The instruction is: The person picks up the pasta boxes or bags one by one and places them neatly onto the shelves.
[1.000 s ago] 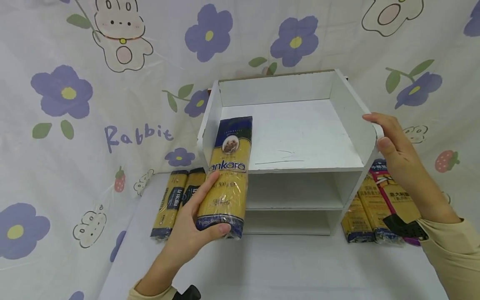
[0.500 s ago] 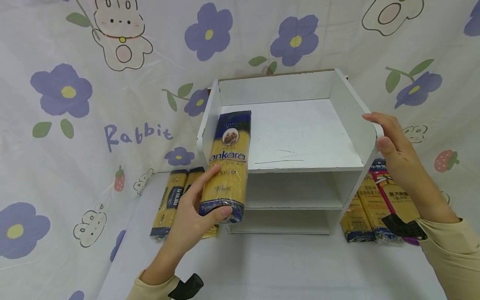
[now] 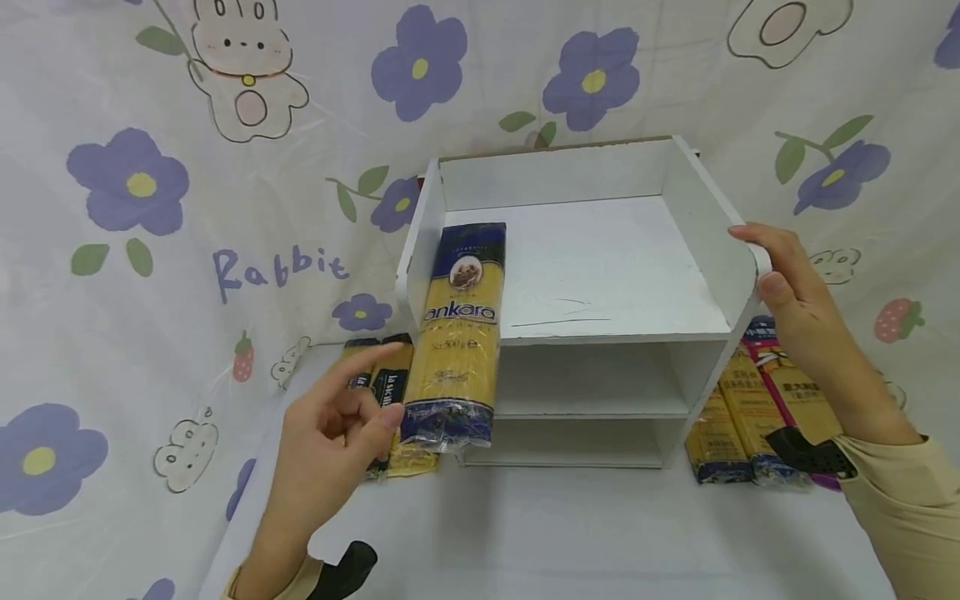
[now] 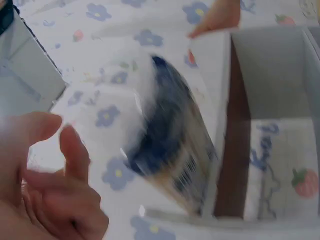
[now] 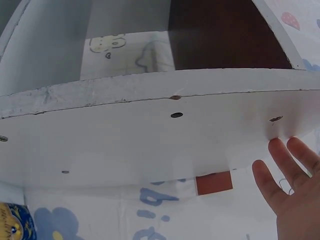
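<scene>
A long yellow and navy spaghetti pack marked "ankara" leans upright against the front left of the white three-tier shelf, its top over the upper tier. My left hand hovers open just left of the pack's lower end, with the fingers spread and only the thumb tip near the wrapper. The left wrist view shows the pack blurred beside the shelf's side panel. My right hand rests against the shelf's right side panel, and its straight fingers lie on the panel's outer face.
Two more pasta packs lie on the table left of the shelf, behind my left hand. Several packs lie to the right of it, under my right forearm. A floral cloth covers the wall and table.
My left hand carried the pack up and toward the shelf, then let go of it and drew back to the left. The pack now leans on the shelf. My right hand has stayed put.
</scene>
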{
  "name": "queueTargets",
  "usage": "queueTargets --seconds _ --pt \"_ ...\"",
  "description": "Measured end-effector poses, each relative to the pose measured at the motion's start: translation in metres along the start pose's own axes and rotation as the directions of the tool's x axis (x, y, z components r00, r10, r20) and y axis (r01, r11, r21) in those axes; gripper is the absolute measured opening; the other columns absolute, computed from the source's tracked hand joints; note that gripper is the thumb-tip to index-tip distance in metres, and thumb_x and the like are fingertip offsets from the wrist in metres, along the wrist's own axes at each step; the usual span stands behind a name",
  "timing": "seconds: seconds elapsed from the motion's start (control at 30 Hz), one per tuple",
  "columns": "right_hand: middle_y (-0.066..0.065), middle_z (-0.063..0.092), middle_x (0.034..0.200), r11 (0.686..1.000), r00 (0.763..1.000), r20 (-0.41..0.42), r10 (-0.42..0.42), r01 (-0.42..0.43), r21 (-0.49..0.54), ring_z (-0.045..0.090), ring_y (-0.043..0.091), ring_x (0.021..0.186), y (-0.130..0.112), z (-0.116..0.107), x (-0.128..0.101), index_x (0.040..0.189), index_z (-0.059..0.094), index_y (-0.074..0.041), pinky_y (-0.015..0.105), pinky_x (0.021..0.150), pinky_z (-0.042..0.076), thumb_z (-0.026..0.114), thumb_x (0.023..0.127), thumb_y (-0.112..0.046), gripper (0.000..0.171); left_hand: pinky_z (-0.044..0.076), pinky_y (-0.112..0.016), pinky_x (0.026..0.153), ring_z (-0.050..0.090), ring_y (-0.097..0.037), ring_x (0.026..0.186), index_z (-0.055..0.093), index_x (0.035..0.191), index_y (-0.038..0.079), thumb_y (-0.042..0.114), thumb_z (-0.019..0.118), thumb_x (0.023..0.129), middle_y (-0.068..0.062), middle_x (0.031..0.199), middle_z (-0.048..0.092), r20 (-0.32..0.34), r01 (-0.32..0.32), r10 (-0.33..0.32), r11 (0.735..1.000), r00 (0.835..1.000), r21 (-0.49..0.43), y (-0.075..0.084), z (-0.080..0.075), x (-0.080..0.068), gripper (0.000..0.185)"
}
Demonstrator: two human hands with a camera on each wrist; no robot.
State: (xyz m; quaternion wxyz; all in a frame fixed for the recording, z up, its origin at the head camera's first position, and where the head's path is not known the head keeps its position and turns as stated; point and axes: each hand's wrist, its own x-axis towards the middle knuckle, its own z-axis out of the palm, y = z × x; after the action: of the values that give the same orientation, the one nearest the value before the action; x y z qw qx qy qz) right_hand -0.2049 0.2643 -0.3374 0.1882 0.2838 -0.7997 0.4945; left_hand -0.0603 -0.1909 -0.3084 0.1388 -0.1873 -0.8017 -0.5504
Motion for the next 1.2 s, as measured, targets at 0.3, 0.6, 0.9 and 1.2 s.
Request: queueTargets --seconds 0.3,0.6,0.9,1.2 --pt "-0.010 0.031 0.156 1.000 1.000 0.002 -0.003 0.003 0.001 0.029 0.007 0.142 0.000 0.001 0.001 0.150 0.034 -0.008 0.025 0.117 0.022 0.033 0.108 -0.020 0.044 0.061 -0.038 0.062 0.076 -0.020 0.084 0.044 0.141 -0.005 -0.005 0.044 0.100 0.002 0.101 0.077 0.276 0.041 0.094 0.894 0.957 -0.447 0.012 0.014 -0.013 0.041" --pt "-0.011 0.033 0.153 1.000 1.000 -0.006 0.004 -0.004 -0.006 0.033 0.008 0.135 0.000 0.002 0.001 0.150 0.035 -0.009 0.018 0.106 0.029 0.032 0.108 -0.020 0.043 0.057 -0.036 0.094 0.071 -0.020 0.109 0.059 0.125 -0.004 -0.004 0.050 0.098 -0.001 0.120 0.072 0.253 0.051 0.067 0.900 0.965 -0.434 0.002 0.038 -0.015 0.028" --pt "-0.012 0.034 0.152 1.000 1.000 -0.014 0.014 -0.014 -0.012 0.035 0.008 0.132 -0.002 0.001 0.001 0.150 0.035 -0.009 0.018 0.104 0.031 0.033 0.108 -0.021 0.043 0.057 -0.033 0.094 0.068 -0.020 0.112 0.063 0.122 0.001 -0.010 0.055 0.093 -0.010 0.124 0.069 0.180 -0.062 0.138 0.926 0.974 -0.372 -0.006 0.049 -0.012 0.032" --pt "-0.011 0.035 0.151 1.000 1.000 -0.017 0.005 -0.005 0.006 0.036 0.010 0.131 0.001 0.002 0.001 0.149 0.036 -0.008 0.018 0.104 0.032 0.035 0.108 -0.026 0.045 0.056 -0.034 0.097 0.067 -0.019 0.114 0.062 0.123 0.003 -0.005 0.058 0.093 -0.016 0.124 0.067 0.151 -0.095 0.152 0.940 0.977 -0.328 -0.012 0.054 -0.002 0.031"
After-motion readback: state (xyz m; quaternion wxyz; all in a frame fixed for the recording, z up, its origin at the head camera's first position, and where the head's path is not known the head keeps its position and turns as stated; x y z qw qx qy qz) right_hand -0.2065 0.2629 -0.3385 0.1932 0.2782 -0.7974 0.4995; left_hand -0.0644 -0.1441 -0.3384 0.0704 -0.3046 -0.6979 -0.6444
